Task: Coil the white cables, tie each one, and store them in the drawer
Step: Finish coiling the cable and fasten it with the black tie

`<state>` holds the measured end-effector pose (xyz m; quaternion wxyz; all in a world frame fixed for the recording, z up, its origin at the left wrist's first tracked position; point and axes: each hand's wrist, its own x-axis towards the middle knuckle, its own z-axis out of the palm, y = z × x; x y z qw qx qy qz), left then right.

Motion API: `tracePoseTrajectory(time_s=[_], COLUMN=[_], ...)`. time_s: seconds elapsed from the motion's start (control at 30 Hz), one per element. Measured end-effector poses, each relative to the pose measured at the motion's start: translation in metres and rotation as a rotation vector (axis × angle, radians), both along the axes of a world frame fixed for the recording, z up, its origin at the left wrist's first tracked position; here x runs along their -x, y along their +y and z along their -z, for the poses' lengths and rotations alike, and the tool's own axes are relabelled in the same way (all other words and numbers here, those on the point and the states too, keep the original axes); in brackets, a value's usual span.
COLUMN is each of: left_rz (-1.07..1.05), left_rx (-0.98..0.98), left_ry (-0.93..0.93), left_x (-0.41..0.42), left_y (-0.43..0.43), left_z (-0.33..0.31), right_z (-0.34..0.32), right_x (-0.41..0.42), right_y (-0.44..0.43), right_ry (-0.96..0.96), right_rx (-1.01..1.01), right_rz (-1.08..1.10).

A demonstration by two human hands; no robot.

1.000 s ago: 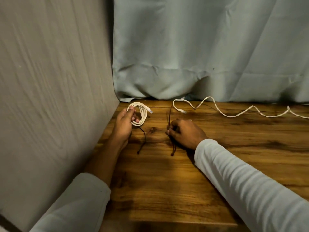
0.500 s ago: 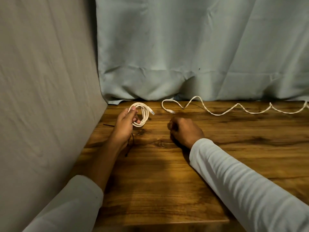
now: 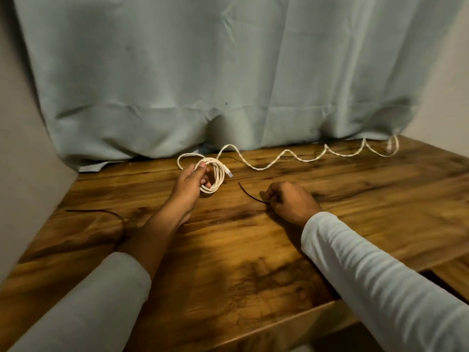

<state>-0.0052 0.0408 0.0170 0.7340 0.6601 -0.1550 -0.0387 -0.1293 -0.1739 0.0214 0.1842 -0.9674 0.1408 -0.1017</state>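
My left hand (image 3: 191,182) holds a coiled white cable (image 3: 215,177) upright just above the wooden table (image 3: 228,250), thumb and fingers pinching the loops; its clear plug sticks out to the right. My right hand (image 3: 289,201) rests on the table, fingers closed on a thin dark tie (image 3: 250,194) whose free end curves up to the left. A second white cable (image 3: 304,157) lies uncoiled in waves along the back edge, one end looped behind the coil. Another dark tie (image 3: 96,211) lies on the table at the left, partly under my left forearm.
A pale blue curtain (image 3: 215,85) hangs behind the table down to its back edge. A grey wall (image 3: 22,174) closes the left side. At the lower right, below the tabletop edge, a dark gap (image 3: 446,283) shows beside a wooden panel.
The view has swung right and closer. My right hand has lifted one dark tie off the table and pinches it; the other tie now lies at the left. The coil stays in my left hand.
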Motion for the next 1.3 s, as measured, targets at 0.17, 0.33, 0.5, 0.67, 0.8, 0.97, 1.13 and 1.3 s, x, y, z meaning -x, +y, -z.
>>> tracePoseTrajectory(time_s=[0.17,0.33,0.5,0.67,0.8,0.97,1.13,1.3], left_rz=[0.068,0.001,-0.007,-0.018,-0.018,-0.061,-0.067,-0.063], left_rx=[-0.013,-0.021,0.040,0.092,0.090,0.094,0.064,0.055], left_ry=[0.001,-0.019,-0.037,-0.001,0.000,0.016,-0.007,-0.037], left_x=[0.006,-0.002,-0.009,-0.019,-0.026,-0.035,-0.037,-0.037], left_y=[-0.061,-0.092,-0.098,-0.102,-0.109,-0.113,-0.114,-0.114], left_z=[0.009,0.022,0.025,0.026,0.029,0.032,0.035,0.036], right_z=[0.001,0.009,0.021,0.025,0.032,0.030,0.025,0.026], right_x=[0.017,0.004,-0.026,-0.037,-0.036,-0.036,-0.031,-0.028], right_y=[-0.028,-0.023,-0.019,-0.034,-0.045,-0.050,-0.046,-0.041], right_ry=[-0.021,-0.091,-0.205,-0.347,-0.544,-0.701,-0.779,-0.735], right_rx=[0.112,0.189,0.233,-0.058,-0.376,-0.645,-0.661,-0.359], right_rz=[0.062,0.041,0.117,0.150,0.103,0.126,0.073,0.137])
